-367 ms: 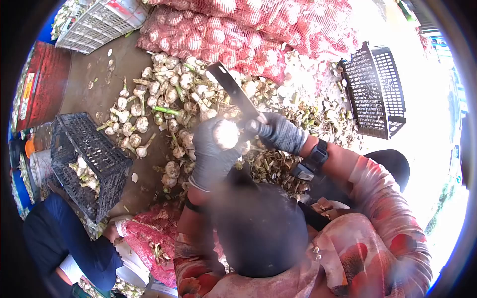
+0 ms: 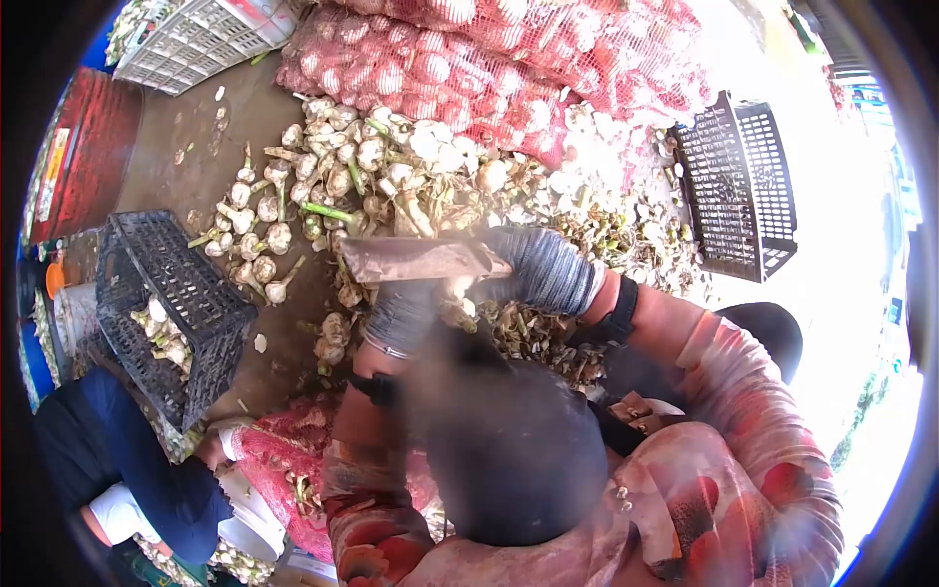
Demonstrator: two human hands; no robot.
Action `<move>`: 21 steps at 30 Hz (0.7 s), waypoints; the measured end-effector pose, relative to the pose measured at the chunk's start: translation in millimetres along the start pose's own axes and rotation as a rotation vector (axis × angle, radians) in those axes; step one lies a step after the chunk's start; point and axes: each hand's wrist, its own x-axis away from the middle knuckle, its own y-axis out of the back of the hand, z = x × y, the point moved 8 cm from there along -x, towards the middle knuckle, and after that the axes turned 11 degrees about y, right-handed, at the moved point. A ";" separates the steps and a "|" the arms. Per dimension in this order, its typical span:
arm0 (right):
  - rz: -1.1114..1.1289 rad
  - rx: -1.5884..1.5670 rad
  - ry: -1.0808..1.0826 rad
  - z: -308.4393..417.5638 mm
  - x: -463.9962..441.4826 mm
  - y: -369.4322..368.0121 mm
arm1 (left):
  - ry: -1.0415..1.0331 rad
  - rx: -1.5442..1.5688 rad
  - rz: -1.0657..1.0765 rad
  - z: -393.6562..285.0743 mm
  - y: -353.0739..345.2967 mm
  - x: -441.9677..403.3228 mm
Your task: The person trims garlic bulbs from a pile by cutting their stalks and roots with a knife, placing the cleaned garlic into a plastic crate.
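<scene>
A wide flat blade (image 2: 416, 260) lies across the space over the garlic pile (image 2: 372, 161). My right hand (image 2: 548, 271), in a grey glove, is closed around the blade's right end. Below the blade, my gloved left hand (image 2: 401, 318) is closed on a garlic bulb (image 2: 458, 290), which shows between the two hands; the blade hides part of this hand's fingers. Dry skins and leaves (image 2: 528, 342) lie under my hands.
Red mesh sacks of garlic (image 2: 430, 64) lie beyond the pile. Black crates stand at right (image 2: 724, 191) and left (image 2: 186, 313), with a white crate (image 2: 201, 44) and red bucket (image 2: 88, 152) at upper left. A co-worker's dark sleeve (image 2: 127, 450) is at lower left.
The blade has swung down from an upright slant to nearly level, across the front of my left hand. The garlic bulb has moved lower, and my right hand has turned.
</scene>
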 end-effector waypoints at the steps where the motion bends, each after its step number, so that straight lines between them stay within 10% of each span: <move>1: 0.047 0.082 0.012 4.3 0.3 4.9 | 0.074 0.383 0.061 24.4 -10.2 -2.1; 4: 0.180 0.243 -0.020 8.3 -4.0 15.0 | -0.043 -0.017 -0.233 11.7 2.3 11.3; 6: 0.508 0.195 -0.203 -42.7 7.3 -6.6 | 0.053 0.338 -0.193 -28.0 35.8 19.8; 11: -0.051 -0.073 -0.356 -129.1 80.7 17.5 | 0.265 0.445 -0.785 38.9 190.0 123.9; 13: -0.069 -0.001 -0.446 -126.0 85.4 19.9 | -0.357 1.515 -0.428 46.1 227.7 155.9; 14: -0.056 0.094 -0.432 -113.4 78.8 21.6 | -0.303 1.494 -0.512 61.1 237.1 171.7; 16: -0.053 0.111 -0.450 -127.7 78.1 13.3 | 0.259 1.184 -0.973 110.3 215.5 188.8; 21: 0.108 0.095 -0.490 -90.8 54.9 -7.2 | 0.542 -0.210 -0.472 188.2 87.7 138.5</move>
